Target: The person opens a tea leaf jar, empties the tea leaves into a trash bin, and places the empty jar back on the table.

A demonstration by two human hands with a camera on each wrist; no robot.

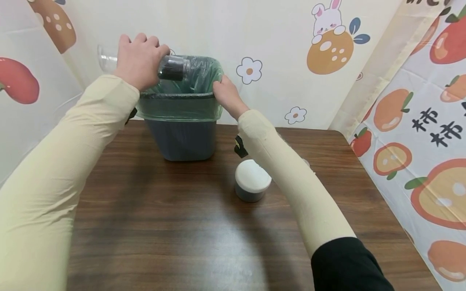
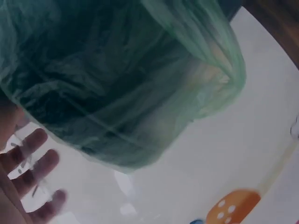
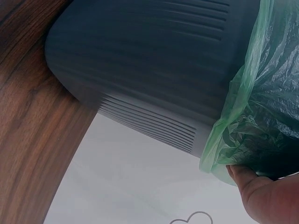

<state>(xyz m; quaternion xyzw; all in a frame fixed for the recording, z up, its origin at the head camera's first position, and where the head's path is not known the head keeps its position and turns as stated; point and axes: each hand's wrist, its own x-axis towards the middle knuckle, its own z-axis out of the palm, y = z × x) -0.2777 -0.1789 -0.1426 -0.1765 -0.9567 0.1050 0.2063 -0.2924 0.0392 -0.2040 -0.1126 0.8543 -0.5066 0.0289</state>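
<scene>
My left hand (image 1: 140, 62) grips a clear cylindrical container (image 1: 174, 68) lying nearly level over the left side of a bin, its right end above the bin's mouth. Something dark shows inside that end. The grey-blue bin (image 1: 182, 139) stands at the table's back, lined with a green plastic bag (image 1: 178, 109) folded over its rim. At the bin's right rim, my right hand (image 1: 230, 97) holds the bag's edge, thumb outermost in the right wrist view. Fingers of the left hand (image 2: 35, 172) curve around clear material in the left wrist view, where the bag fills the upper part.
A small round tub with a white lid (image 1: 252, 177) stands on the brown wooden table (image 1: 164, 234), left of my right forearm. Partly hidden behind that forearm is something transparent (image 1: 307, 162). Fruit-printed cloth (image 1: 276, 48) hangs close behind the bin and along both sides.
</scene>
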